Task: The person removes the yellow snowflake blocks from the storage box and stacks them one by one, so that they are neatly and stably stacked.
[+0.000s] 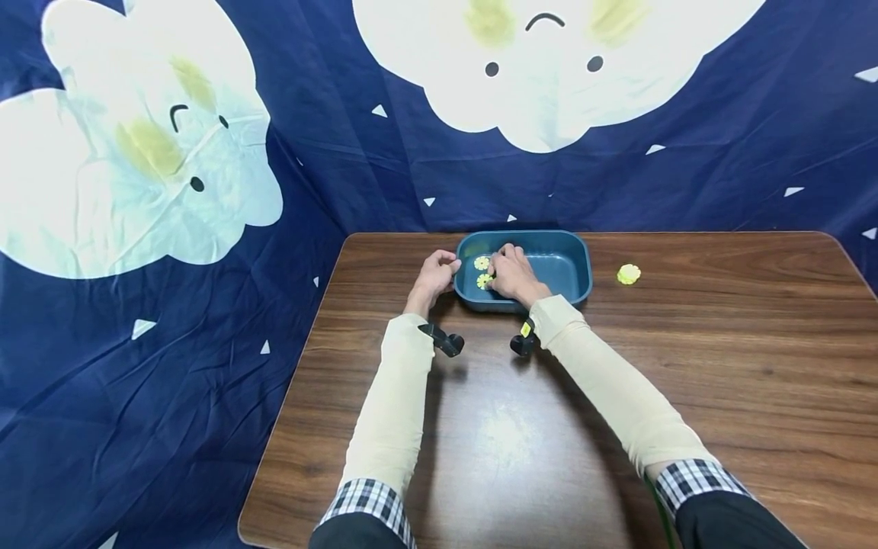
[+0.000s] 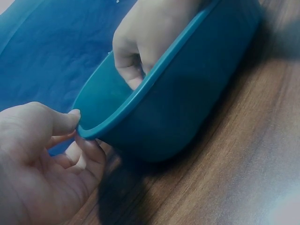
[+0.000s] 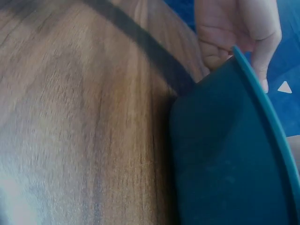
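A teal oblong basin (image 1: pixel 555 293) stands near the table's back edge. My left hand (image 1: pixel 437 276) pinches its left rim, the thumb at the inner side and fingers outside, as the left wrist view shows at the basin's rim (image 2: pixel 112 117). My right hand (image 1: pixel 513 274) reaches down inside the basin with bent fingers; its fingertips are hidden, so I cannot tell whether they hold anything. Beside those fingers, on the basin's floor, lie two yellow flower-shaped pieces (image 1: pixel 482 263). In the right wrist view the basin's outer wall (image 3: pixel 229 150) hides most of the right hand.
To the right of the basin, another yellow flower-shaped piece (image 1: pixel 628 274) lies on the brown wooden table (image 1: pixel 720 328). Behind the table hangs a dark blue cloth (image 1: pixel 384 175) with white clouds. A black wrist camera (image 1: pixel 446 341) sticks out from the left sleeve.
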`<state>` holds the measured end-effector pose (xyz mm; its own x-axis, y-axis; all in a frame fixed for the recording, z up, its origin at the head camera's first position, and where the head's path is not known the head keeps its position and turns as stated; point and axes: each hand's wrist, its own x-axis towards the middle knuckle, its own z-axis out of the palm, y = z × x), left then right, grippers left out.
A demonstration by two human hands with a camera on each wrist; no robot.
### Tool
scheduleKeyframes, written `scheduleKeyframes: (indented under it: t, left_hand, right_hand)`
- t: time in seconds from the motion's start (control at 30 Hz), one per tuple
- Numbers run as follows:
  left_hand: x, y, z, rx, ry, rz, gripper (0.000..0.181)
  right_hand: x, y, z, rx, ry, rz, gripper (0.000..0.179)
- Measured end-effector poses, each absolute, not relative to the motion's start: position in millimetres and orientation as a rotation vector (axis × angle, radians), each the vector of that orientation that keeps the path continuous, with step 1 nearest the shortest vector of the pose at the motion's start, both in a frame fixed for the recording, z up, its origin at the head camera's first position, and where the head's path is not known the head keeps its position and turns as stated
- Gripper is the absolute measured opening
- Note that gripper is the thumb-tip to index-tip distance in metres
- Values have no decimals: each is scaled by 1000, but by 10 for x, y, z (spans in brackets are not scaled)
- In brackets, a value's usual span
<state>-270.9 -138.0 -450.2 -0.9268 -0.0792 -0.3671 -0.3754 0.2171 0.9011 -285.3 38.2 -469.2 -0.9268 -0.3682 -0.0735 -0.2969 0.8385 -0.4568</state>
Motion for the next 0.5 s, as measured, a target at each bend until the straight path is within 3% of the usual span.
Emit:
scheduleKeyframes:
  t: [0.5]
  left_hand:
    - [-2682, -1363, -4485, -437, 2260, 1758, 23]
  right_hand:
    - [-2830, 549, -4576, -292, 2676, -1238, 17]
